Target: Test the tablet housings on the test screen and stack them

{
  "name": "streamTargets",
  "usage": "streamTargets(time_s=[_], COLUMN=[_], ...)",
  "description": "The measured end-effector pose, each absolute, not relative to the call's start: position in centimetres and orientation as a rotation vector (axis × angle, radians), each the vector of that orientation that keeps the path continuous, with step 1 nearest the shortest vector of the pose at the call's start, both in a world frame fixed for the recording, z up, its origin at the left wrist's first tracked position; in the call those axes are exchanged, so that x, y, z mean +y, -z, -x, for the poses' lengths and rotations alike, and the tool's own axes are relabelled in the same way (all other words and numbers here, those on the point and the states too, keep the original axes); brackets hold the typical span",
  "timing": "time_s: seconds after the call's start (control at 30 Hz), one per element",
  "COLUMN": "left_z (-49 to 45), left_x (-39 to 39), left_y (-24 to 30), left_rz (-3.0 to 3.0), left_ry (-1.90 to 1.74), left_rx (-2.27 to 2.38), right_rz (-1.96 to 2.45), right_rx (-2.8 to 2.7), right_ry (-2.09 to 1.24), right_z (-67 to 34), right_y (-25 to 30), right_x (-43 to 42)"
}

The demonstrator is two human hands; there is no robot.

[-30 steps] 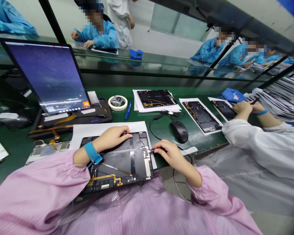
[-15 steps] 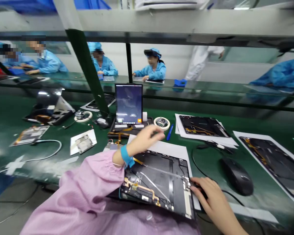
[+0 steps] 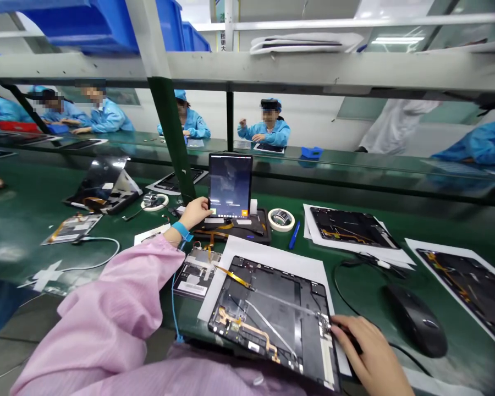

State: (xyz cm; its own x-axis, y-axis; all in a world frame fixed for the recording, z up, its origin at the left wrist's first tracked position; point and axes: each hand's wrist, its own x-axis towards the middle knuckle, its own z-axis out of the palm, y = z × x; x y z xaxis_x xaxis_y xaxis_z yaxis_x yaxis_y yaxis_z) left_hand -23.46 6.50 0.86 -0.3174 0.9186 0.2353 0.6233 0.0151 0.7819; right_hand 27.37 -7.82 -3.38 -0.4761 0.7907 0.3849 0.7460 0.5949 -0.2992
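Since the earlier picture, the left hand has reached farther away, out to the bottom edge of a tablet screen that stands up on a black mat. Its fingers are loosely open and rest at that edge, and they don't seem to hold anything. A blue wrist strap circles that wrist, and a pink sleeve covers the arm. The right hand is at the near right corner of an opened tablet, which lies tilted on a white sheet of paper. Its fingers curl tight around a small dark thing, but it is too hidden to tell what it is. A gold ribbon cable lies across the tablet's far left corner. Just left of the tablet is a small circuit board. Past the paper are a roll of tape and a blue pen. To the right sits a black mouse, and two more opened tablets lie on paper.
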Motion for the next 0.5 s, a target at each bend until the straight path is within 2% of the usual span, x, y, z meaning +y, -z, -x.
streamTargets(time_s=[0.5], left_z=[24.17], left_x=[6.73], left_y=[-0.56], left_rz=[-1.780], left_ry=[-1.110], left_rx=[2.013], right_rz=[1.214], right_rx=[-2.325], right_ry=[-0.102], right_z=[-27.49], right_y=[3.53], right_x=[-7.70])
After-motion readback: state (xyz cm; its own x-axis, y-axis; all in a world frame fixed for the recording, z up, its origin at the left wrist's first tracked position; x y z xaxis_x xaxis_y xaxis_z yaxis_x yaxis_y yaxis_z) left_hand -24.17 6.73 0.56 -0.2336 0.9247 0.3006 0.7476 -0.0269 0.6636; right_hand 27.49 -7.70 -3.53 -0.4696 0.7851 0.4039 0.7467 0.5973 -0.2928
